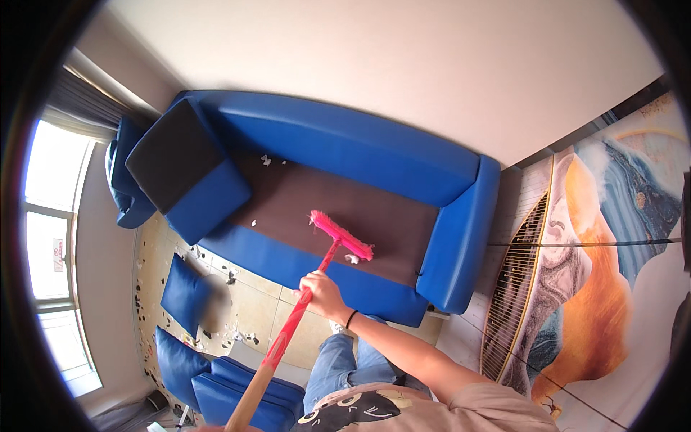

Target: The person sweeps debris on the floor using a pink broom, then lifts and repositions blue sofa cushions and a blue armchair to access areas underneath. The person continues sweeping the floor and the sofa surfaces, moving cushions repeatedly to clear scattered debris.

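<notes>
My right hand (322, 294) is closed around the red part of a broom's handle (286, 329), which turns to bare wood lower down. The broom's pink bristle head (341, 236) rests on the brown seat base (388, 221) of a blue sofa (345, 143). A crumpled white scrap (352, 259) lies against the head's near side. Other white scraps (266, 160) are farther back on the base, and a small one (253, 222) is near its front left. Only a sliver of my left hand (209, 429) shows at the bottom edge, beside the handle; its fingers are hidden.
A blue cushion with a dark underside (173, 156) leans on the sofa's left end. Blue cushions (183, 294) and a blue seat (243, 389) are on my left, amid dark and white litter (232, 278) on the tiled floor (259, 308). Patterned panels (583, 259) are on my right.
</notes>
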Action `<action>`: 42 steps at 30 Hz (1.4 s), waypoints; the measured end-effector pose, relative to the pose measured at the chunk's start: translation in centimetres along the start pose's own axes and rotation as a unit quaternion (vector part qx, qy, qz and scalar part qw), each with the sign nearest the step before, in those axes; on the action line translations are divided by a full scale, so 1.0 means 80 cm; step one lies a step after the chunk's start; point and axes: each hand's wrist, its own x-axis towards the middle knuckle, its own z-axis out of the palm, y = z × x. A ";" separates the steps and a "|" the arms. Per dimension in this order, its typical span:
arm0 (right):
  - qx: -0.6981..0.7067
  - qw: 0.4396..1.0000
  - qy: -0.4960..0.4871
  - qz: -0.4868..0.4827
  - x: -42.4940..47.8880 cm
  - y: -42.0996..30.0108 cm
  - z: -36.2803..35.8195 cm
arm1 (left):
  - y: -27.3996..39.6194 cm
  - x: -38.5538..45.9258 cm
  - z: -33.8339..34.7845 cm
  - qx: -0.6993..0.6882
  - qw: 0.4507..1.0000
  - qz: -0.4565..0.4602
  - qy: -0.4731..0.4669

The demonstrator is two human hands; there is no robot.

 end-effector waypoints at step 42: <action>-0.107 0.985 0.050 0.123 -0.127 0.033 -0.020 | -0.015 -0.029 -0.028 0.072 0.967 -0.087 0.227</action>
